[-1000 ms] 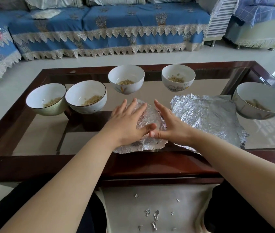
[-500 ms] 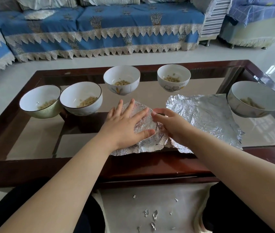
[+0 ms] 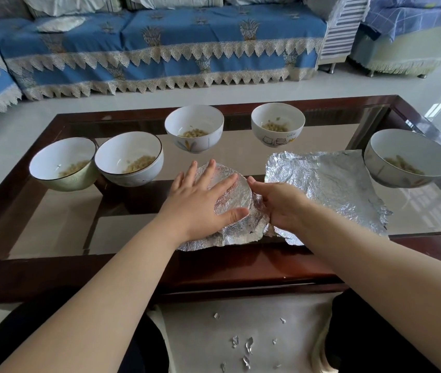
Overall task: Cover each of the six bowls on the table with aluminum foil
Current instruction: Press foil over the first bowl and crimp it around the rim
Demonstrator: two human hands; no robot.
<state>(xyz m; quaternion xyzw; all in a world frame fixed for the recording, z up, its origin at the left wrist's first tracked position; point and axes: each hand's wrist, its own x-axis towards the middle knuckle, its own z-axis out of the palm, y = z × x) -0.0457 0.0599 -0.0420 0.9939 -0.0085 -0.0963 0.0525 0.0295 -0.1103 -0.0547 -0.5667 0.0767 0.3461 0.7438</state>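
Behind the glass tabletop (image 3: pixel 52 232) a blue-covered sofa (image 3: pixel 160 49) is seen. 5 uncovered bowls with food are set on the glass: 2 touching at the left (image 3: pixel 63 164) (image 3: pixel 129 158), 2 at the far side (image 3: pixel 194 127) (image 3: pixel 278 126), 1 at the right (image 3: pixel 407 157). The foil-covered bowl (image 3: pixel 230 195) is located near the front edge. The left hand (image 3: pixel 200 200) is laid flat on its top, fingers straight. The right hand (image 3: pixel 278 203) is curled against its right side, pressing foil down. A loose foil sheet (image 3: pixel 327 184) is spread just beside it. Foil scraps (image 3: pixel 240 343) are scattered on the floor
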